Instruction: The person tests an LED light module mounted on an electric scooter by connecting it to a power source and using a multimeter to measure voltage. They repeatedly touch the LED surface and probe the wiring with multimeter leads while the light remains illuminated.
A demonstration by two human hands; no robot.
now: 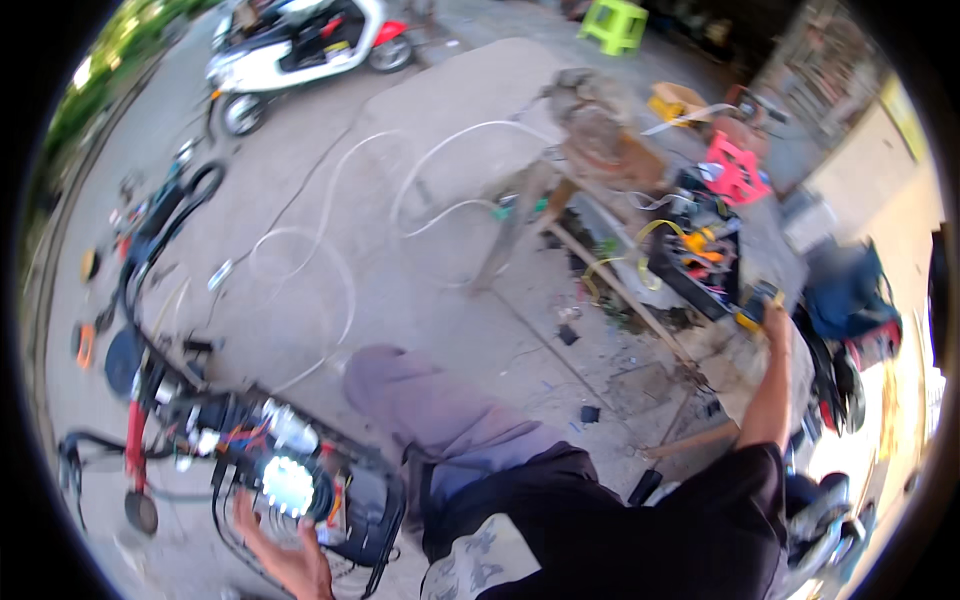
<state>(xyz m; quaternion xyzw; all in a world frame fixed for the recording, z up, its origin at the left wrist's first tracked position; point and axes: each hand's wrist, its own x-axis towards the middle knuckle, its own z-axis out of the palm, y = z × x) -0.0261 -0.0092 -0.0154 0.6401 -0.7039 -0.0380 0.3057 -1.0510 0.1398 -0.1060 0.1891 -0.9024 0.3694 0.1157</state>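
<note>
Head view, outdoors on a concrete yard. The left hand [285, 555] enters from the lower edge with fingers spread and palm open, grasping nothing; it hovers just beside the stripped front of an electric bike [215, 430], close to a bright round headlight [288, 485] that sits among exposed red, blue and black wiring [240, 435]. The bike's black frame and handlebar run up the left side of the view, with a red fork [134, 445] below them. The right hand [772, 315] is stretched far out to the person's right, at the end of a bare forearm, and is closed around a small yellow-and-black handheld device [755, 300], probably a meter; the blur prevents a firmer reading. That device lies at the near edge of a cluttered bench [600, 265] carrying a black tray of tools and yellow cables [695, 250]. The person's knee, in grey-purple trousers [430, 400], occupies the centre, and a black shirt [690, 530] fills the lower right. A pale hose [330, 250] loops across the ground between bike and bench. Farther off stand a white scooter [300, 45], a green plastic stool [612, 25] and a pink stool [735, 165]. Small dark scraps [590, 412] lie scattered on the concrete near the bench legs.
</note>
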